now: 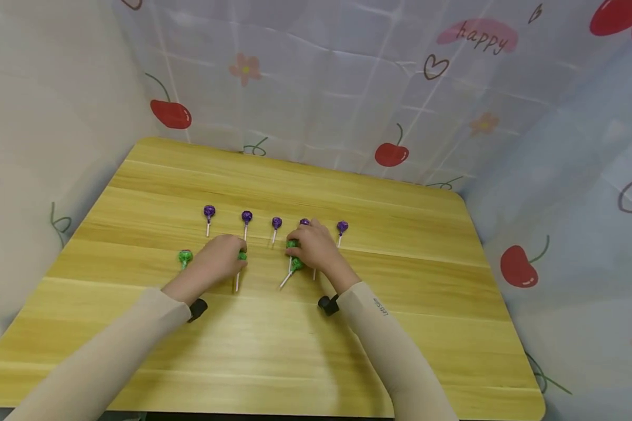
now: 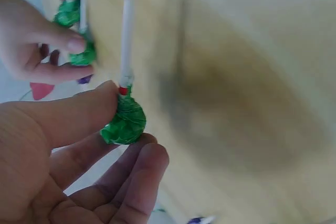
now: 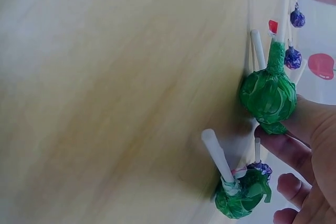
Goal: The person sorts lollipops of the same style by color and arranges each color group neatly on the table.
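My left hand (image 1: 216, 257) pinches a green-wrapped lollipop (image 2: 126, 121) by its head between thumb and fingertips. The white stick (image 2: 126, 40) points back toward me, and a shadow lies on the wood beside it. To the right, my right hand (image 1: 316, 245) holds another green lollipop (image 3: 269, 95) at its round head. Just nearer to me than that one, a further green lollipop (image 3: 239, 200) overlaps the fingers in the head view. A green lollipop (image 1: 185, 257) lies left of my left hand, its stick partly hidden by the wrist.
Purple lollipops form a row across the wooden table (image 1: 274, 351), beyond my hands: one at far left (image 1: 209, 211), several between, one at far right (image 1: 342, 226). My right hand partly covers one purple lollipop (image 1: 305, 221). A cherry-print curtain (image 1: 316, 105) hangs behind the table.
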Demonstrator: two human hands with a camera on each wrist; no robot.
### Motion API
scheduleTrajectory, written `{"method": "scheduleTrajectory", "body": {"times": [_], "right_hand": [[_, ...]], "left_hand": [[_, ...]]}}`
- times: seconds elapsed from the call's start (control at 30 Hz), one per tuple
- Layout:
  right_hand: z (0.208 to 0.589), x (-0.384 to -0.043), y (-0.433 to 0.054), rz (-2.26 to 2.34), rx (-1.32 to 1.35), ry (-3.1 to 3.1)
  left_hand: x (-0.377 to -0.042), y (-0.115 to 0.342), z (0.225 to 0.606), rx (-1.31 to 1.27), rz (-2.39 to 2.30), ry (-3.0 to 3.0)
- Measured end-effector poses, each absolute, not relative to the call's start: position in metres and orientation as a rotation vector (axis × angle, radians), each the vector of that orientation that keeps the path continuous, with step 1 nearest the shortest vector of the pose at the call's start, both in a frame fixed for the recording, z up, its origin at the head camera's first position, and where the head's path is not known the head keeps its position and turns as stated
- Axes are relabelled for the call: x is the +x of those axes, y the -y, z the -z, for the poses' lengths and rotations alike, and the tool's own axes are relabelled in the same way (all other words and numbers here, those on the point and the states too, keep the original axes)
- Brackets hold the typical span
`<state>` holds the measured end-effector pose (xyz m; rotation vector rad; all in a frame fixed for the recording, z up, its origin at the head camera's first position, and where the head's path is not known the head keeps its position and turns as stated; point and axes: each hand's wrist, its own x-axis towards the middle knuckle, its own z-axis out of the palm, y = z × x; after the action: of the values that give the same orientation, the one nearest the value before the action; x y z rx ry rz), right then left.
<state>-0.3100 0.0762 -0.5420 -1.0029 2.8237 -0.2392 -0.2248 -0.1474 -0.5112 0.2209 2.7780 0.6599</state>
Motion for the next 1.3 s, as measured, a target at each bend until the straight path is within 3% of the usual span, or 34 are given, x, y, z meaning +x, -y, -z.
{"method": "scheduleTrajectory", "body": {"times": [0.53,0.8,1.0,1.3], "right_hand": [[0.547,-0.310,-0.078,0.254,-1.025,-2.827],[0.524,-0.314,-0.073,0.393,-0.918,-2.883],[0.510,-0.290,-0.061,0.510,-1.011,-2.812],[0.533,-0.262,-0.044,0.343,-1.157,-2.711]], "left_hand": [[-0.218,0.153,0.531,0.143,-0.724,-2.689],[-0.218,0.150,0.534,0.151,-0.713,-2.697],[-0.218,0.152,0.533,0.158,-0.723,-2.709],[-0.219,0.153,0.529,0.182,-0.702,-2.727]]}}
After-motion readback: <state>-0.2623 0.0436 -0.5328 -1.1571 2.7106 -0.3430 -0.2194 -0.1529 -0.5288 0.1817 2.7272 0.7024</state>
